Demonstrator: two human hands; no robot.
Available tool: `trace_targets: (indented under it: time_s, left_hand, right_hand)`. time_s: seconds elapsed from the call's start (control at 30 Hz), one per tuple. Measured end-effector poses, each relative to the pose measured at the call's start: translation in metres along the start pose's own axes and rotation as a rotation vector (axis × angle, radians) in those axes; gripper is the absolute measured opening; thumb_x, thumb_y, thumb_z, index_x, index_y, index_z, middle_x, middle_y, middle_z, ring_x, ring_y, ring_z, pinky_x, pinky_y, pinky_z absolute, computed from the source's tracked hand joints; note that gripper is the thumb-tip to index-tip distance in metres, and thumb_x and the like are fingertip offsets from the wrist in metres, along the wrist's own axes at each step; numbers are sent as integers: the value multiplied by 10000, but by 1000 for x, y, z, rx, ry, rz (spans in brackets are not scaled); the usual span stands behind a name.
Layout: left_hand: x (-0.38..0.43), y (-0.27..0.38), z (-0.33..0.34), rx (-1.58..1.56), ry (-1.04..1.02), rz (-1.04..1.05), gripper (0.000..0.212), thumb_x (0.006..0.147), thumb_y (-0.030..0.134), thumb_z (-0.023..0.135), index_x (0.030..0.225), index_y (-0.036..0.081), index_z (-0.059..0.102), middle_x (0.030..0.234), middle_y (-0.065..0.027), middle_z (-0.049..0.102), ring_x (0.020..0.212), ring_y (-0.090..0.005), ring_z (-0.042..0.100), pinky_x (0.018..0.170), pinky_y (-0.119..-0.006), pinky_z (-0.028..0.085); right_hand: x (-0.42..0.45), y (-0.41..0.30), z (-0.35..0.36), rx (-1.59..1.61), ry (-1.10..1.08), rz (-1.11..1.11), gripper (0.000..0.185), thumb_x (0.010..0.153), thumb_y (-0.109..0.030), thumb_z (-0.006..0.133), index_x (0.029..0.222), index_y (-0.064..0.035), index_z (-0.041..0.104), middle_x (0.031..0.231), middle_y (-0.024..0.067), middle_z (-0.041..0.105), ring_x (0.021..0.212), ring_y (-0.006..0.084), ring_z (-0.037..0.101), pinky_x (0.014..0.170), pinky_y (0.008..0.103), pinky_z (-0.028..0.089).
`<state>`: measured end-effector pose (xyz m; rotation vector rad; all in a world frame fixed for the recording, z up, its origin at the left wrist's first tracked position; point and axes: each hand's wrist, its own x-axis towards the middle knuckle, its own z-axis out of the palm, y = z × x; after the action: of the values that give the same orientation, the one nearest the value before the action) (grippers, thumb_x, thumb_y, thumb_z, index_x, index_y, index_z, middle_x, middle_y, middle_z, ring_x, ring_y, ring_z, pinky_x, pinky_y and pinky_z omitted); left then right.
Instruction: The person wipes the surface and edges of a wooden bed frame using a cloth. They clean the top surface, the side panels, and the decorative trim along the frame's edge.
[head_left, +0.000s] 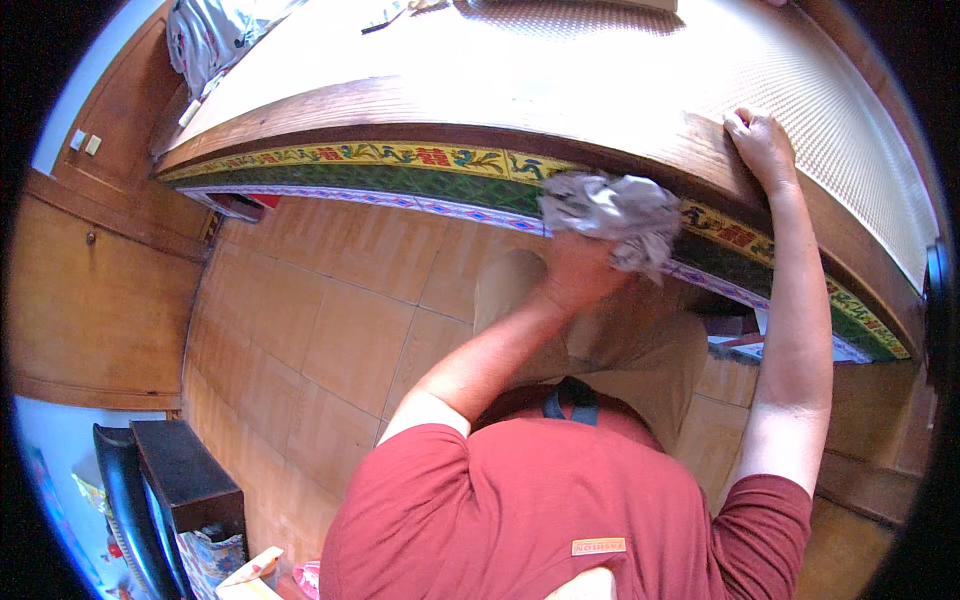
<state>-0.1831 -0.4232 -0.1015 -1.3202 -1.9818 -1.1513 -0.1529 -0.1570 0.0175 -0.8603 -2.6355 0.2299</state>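
Note:
My left hand is closed on a crumpled grey cloth, blurred at its edges. The cloth lies against the tiled front of a raised platform, which looks like a kang bed. Yellow patterned tiles run along the top of that front, with green tiles and a blue-and-purple border below. Above them runs the platform's wooden edge board. On this board, towards the right, rests my right hand, its fingers curled in and nothing visible in them.
A woven mat covers the platform, partly washed out by glare. Bunched fabric lies at its far left. Wooden doors stand left of the tiled floor. A dark box-shaped object is at the lower left. Openings show under the tiles.

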Motion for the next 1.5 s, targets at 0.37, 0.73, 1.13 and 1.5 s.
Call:
trace_targets:
  time_s: [0.37, 0.73, 1.13, 1.5]
  left_hand:
    - [9, -138, -116, -419, 667, -518, 262, 729, 30, 645, 988, 5, 610, 953, -77, 624, 804, -158, 584, 710, -280, 481]
    - [-19, -16, -3, -159, 121, -378, 380, 644, 232, 742, 952, 44, 622, 919, -180, 610, 921, -365, 564, 798, -425, 445]
    - [-23, -142, -75, -698, 577, -647, 400, 740, 41, 617, 1128, 26, 522, 1028, -59, 578, 939, -165, 546, 842, -315, 449]
    - [-10, -117, -60, -625, 688, -666, 280, 795, 102, 617, 1068, 65, 565, 933, 0, 573, 757, -95, 511, 609, -254, 437]
  right_hand:
    - [1, 3, 6, -14, 23, -39, 316, 848, -346, 458, 900, -124, 675, 861, 119, 679, 791, 248, 655, 759, 382, 501]
    - [6, 11, 10, -61, 37, -37, 324, 839, -369, 465, 931, -142, 678, 890, 111, 682, 813, 249, 652, 766, 380, 497]
    - [4, 9, 10, -37, 48, -25, 326, 850, -376, 458, 943, -156, 681, 901, 109, 684, 834, 256, 653, 801, 395, 489]
    - [4, 2, 7, -23, 25, -23, 329, 837, -360, 459, 907, -115, 667, 886, 134, 674, 816, 293, 647, 781, 407, 491]
